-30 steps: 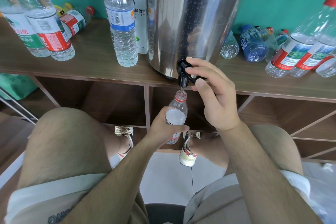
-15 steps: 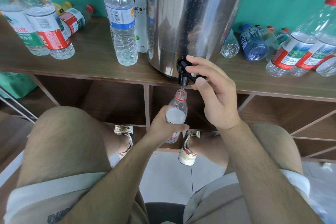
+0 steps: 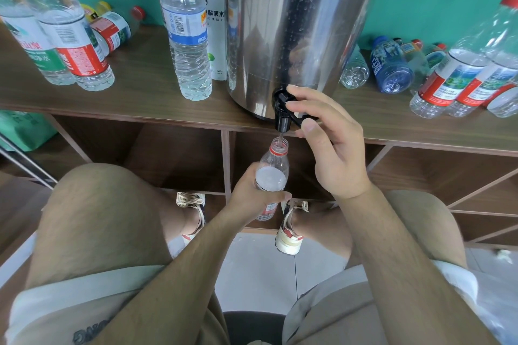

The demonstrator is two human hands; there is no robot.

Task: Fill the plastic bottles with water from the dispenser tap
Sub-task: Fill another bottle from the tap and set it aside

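**One bottle filling, more waiting**

The left hand [image 3: 252, 193] grips a small bottle [image 3: 273, 168] round its body, just below the shelf's [image 3: 140, 92] front edge and under the tap [image 3: 281, 112]. The right hand [image 3: 333, 143] pinches the tap's lever, and a thin stream drops into the neck. The bottle's long axis is near vertical, mouth up. Its water looks to be near the shoulder (foam blurs the line), so this fill seems almost done. Standing bottles [image 3: 183, 36] towards the shelf's left end hold water. Those lying on their sides [image 3: 391, 67] towards the right end look empty and are probably next.
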